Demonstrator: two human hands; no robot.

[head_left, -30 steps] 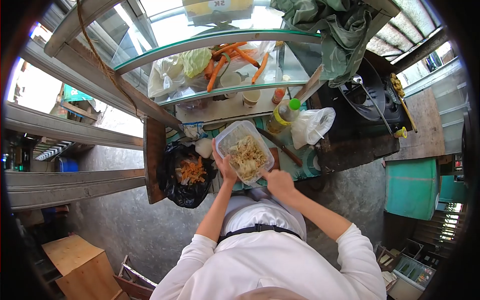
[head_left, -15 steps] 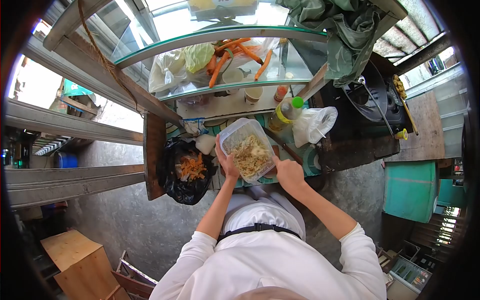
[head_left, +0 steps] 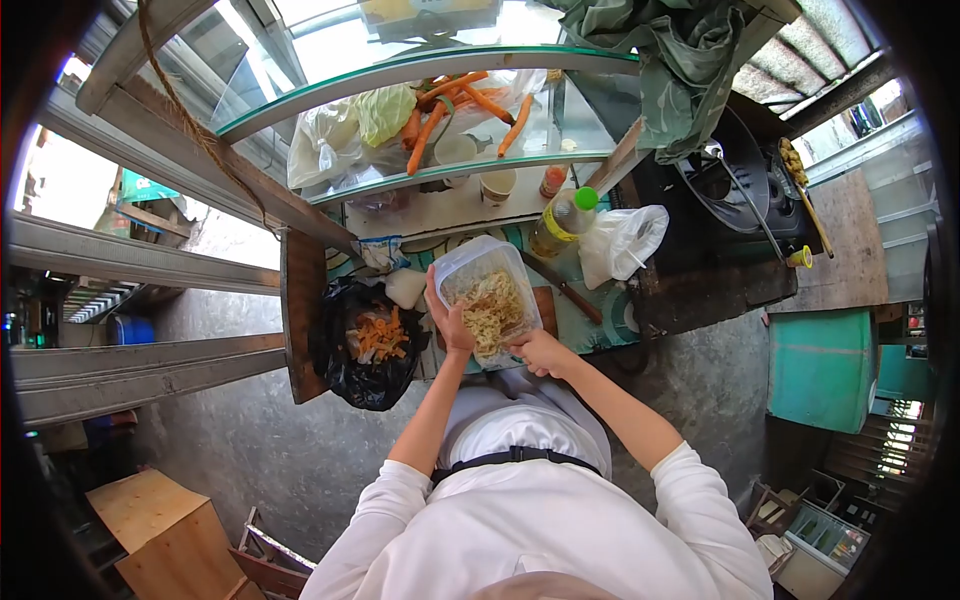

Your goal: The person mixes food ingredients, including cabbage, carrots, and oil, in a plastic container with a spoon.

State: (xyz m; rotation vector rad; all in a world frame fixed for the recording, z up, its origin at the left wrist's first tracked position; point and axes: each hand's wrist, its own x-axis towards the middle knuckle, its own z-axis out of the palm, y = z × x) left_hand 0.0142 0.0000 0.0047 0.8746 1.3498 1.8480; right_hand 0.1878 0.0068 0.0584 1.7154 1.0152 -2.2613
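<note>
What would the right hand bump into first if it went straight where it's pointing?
The right hand would probably meet the plastic tub first, though depth is hard to judge.

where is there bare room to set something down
The dark worktop in front of the stove, right of the white bag, looks bare; so does the wooden board right of the stove. Crowded: around the container, with black bag left, knife and bottle right.

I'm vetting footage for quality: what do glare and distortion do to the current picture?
Head view: strong fisheye curvature, dark rounded borders; head view, top: glare washing the upper glass; head view, left: daylight blown out; head view, centre: food in the plastic container fairly clear.
</note>
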